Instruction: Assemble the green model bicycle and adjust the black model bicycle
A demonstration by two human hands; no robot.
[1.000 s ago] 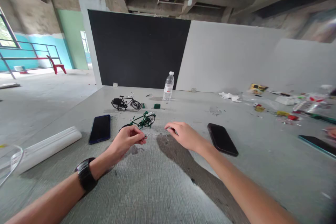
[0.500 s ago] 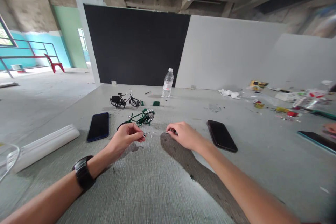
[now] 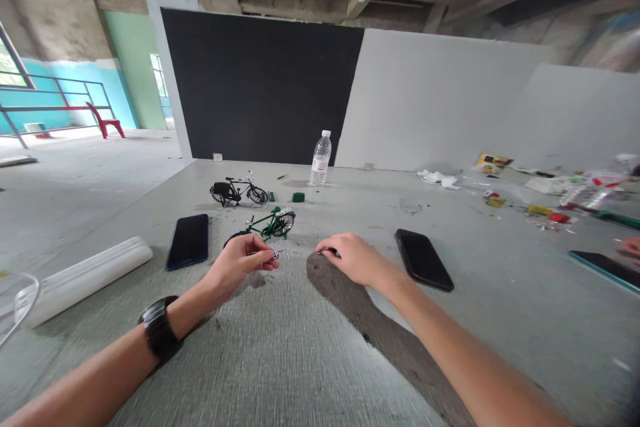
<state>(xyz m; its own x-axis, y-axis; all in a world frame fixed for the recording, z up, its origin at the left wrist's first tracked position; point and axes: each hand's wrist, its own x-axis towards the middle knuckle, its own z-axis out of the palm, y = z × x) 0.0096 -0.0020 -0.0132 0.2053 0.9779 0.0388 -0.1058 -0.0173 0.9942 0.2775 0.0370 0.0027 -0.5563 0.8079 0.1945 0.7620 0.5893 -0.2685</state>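
My left hand [image 3: 239, 265] is pinched on a small metal part [image 3: 277, 254] just above the grey tabletop [image 3: 300, 347]. A black watch [image 3: 159, 332] sits on that wrist. My right hand [image 3: 350, 257] rests palm down on the table, fingertips curled on a tiny piece I cannot make out. Just beyond both hands lies a green model bicycle [image 3: 267, 225], tilted on its side. A black model bicycle [image 3: 239, 192] stands upright farther back.
A blue phone [image 3: 189, 241] lies left of the hands, a black phone [image 3: 423, 259] right. A white roll [image 3: 85, 277] sits at the left. A water bottle [image 3: 320, 159] and small green blocks [image 3: 299, 197] stand behind. Clutter and another person's hand [image 3: 631, 247] are at the right.
The hands have barely moved; the view shifted slightly. My left hand still pinches the small metal part and my right fingertips stay on the table.
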